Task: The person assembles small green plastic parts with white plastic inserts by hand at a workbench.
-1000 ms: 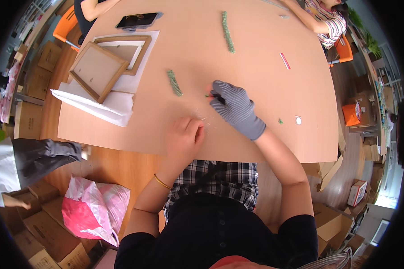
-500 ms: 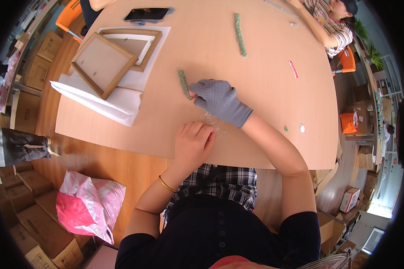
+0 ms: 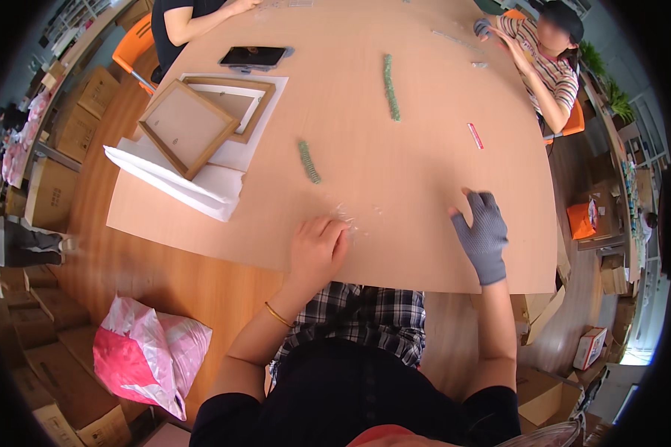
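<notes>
On the near part of the table, my bare left hand rests with its fingers curled in and their tips hidden. Small clear scraps lie beside its fingers. My right hand, in a grey fingerless glove, is over the table's right side, thumb and forefinger apart and no object visible between them. What lies under its palm is hidden. Left of centre lies a short, ridged green strip, apart from both hands. A longer green strip lies farther back.
Wooden frames lie on white sheets at the left, with a phone-like dark device beyond. A red-and-white stick lies at the right. Co-workers sit across the table. A pink-and-white bag stands on the floor.
My right hand has left the shorter green strip and moved right and nearer, leaving the strip on the table. My left hand stays in about the same place. The view has shifted slightly.
</notes>
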Available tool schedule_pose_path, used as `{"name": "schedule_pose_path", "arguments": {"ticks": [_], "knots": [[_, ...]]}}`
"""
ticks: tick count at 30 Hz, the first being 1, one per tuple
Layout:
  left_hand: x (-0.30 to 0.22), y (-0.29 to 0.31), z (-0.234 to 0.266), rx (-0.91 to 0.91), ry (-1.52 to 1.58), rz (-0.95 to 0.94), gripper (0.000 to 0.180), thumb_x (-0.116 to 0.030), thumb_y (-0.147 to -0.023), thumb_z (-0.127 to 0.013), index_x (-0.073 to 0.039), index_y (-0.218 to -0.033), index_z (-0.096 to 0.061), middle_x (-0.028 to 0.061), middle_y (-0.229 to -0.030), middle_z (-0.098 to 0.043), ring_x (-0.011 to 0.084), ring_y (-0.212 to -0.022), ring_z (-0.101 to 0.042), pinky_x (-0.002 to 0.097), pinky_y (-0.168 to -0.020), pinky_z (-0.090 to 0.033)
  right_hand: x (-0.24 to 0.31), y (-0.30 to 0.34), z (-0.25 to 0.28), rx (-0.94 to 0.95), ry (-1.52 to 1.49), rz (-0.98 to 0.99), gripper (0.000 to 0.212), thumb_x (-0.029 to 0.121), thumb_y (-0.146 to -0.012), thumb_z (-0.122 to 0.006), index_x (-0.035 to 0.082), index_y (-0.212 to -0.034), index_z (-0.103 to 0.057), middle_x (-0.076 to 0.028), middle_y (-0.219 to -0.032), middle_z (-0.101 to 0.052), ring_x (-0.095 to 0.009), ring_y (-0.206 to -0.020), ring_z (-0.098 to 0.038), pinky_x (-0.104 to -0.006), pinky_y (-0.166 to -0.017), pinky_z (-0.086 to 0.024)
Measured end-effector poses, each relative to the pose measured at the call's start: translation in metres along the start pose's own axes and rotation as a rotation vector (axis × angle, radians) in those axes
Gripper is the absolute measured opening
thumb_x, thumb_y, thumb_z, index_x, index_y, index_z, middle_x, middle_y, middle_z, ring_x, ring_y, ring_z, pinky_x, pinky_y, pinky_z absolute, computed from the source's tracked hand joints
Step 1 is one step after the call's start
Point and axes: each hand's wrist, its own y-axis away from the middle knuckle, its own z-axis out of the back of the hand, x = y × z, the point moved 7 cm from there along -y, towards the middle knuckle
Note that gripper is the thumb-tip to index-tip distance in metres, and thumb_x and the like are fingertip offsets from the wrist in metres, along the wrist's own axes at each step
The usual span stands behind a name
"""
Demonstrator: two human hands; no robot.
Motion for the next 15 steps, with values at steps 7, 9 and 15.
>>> {"name": "schedule_pose_path", "arguments": {"ticks": [7,9,15], "knots": [[0.002,-0.004,0.002,-0.031,-0.001,0.054,0.017,-0.005,-0.082,-0.067,-0.009,-0.098,-0.067,0.008,-0.096,-0.066,0.0299,-0.085,-0.063,0.0404,-0.079,-0.049,-0.024,0.054,-0.017,0.132,0.191,-0.112,0.036,0.026,-0.085,-0.072,0.003,-0.111,-0.064,-0.016,-0.106,-0.061,-0.035,-0.094,-0.064,-0.0437,-0.074,-0.055],[-0.004,-0.006,0.003,-0.045,-0.024,0.016,0.017,-0.005,-0.082,-0.068,-0.01,-0.098,-0.066,0.0078,-0.098,-0.066,0.0295,-0.087,-0.063,0.0401,-0.079,-0.048,-0.024,0.056,-0.024,0.064,0.019,-0.048,0.025,0.016,-0.085,-0.068,0.005,-0.106,-0.065,-0.016,-0.1,-0.062,-0.036,-0.09,-0.063,-0.0443,-0.073,-0.054],[-0.045,-0.021,-0.009,-0.017,-0.02,-0.094,0.019,-0.004,-0.081,-0.069,-0.009,-0.099,-0.066,0.0072,-0.097,-0.066,0.0286,-0.089,-0.063,0.0401,-0.081,-0.048,-0.018,0.042,-0.025,-0.008,-0.043,0.003,0.014,0.008,-0.082,-0.065,0.005,-0.095,-0.061,-0.016,-0.092,-0.061,-0.036,-0.083,-0.062,-0.0472,-0.072,-0.051]]}}
